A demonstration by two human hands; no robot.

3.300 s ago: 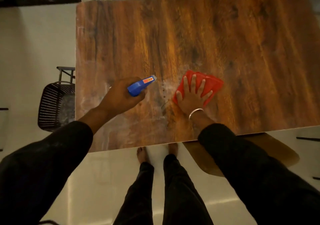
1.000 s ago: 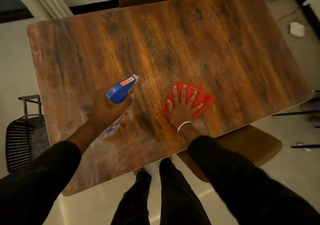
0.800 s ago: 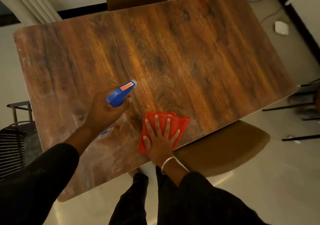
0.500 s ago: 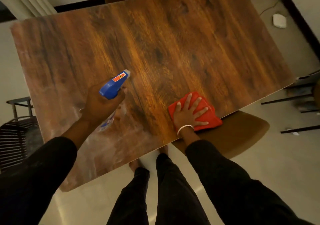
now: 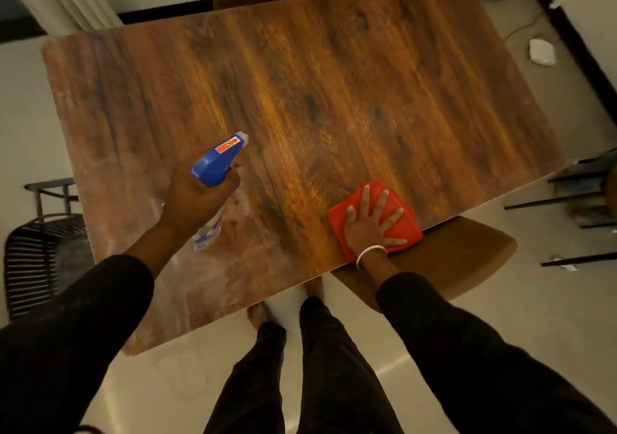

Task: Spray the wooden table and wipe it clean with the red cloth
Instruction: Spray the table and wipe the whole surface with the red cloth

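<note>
Fingers [image 5: 374, 204] of the right hand [image 5: 365, 230] lie spread and flat, gripping nothing but pressing the folded red cloth [image 5: 402, 225] against the wooden table [image 5: 334, 99]. The cloth sits at the table's near edge, one corner reaching that edge above the brown chair seat [image 5: 467, 260]. The left hand [image 5: 195, 199] is curled closed around the neck of the spray bottle [image 5: 218, 163], held just above the table, left of the cloth and well apart from it, nozzle aimed toward the table's far side.

Change: half a second ago the cloth lay in nearly the same spot, having swept there from a position closer to the bottle; the stroke has reached the near edge and appears to pause or reverse. The bottle has barely shifted. Judgement: wiping is under way on the near strip to the right of the bottle, while pale, smeary film around and below the bottle suggests that the part nearest the bottle awaits the cloth.

Obscured: the bottle's lower body is mostly hidden behind the left hand; its trigger finger cannot be made out. Motion blur softens the table's grain, so wetness elsewhere is uncertain.
</note>
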